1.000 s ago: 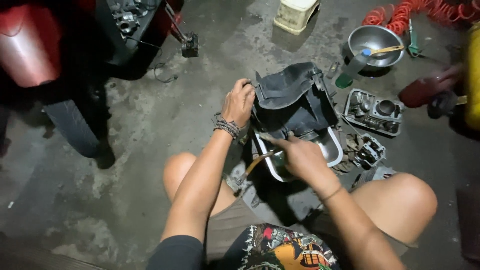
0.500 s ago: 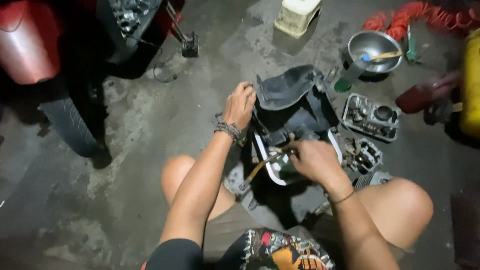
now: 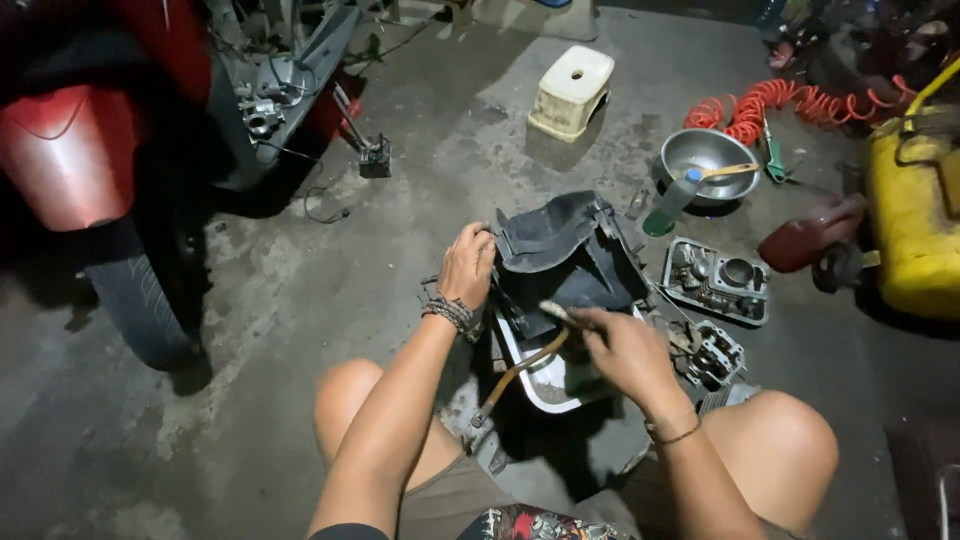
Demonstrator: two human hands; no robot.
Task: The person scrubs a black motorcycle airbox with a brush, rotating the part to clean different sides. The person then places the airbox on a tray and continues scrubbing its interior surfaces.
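left hand [image 3: 468, 265]: closed over the left edge of the black plastic housing [image 3: 565, 250], fingers curled onto its rim, a beaded band on the wrist.
right hand [image 3: 622, 352]: gripped tight around a thin brush handle [image 3: 556, 313], the tip pointing up and left toward the housing's lower edge.
black plastic housing: on the concrete floor [image 3: 330, 300] between the person's knees, tilted, its open side up; its lower end sits over a white tray [image 3: 545, 385].
white tray: on the floor just under the right hand, partly hidden by it; what is in it cannot be told.
hose [image 3: 518, 372]: a brownish curved tube running from the tray down and left toward the left knee.
engine parts: a grey metal cover [image 3: 716, 280] with round openings lies right of the housing; a smaller metal casting [image 3: 712, 355] sits just beside the right hand.
metal bowl [image 3: 708, 155]: beyond the housing, a stick resting across it, a green bottle [image 3: 670, 205] leaning at its rim.
further off: a white plastic stool [image 3: 571, 92], a coiled orange air hose [image 3: 770, 105], a yellow tank [image 3: 915, 225] at the right edge.
left side: a red scooter [image 3: 90, 150] with its rear tyre [image 3: 140, 300] on the floor, well apart from the hands.
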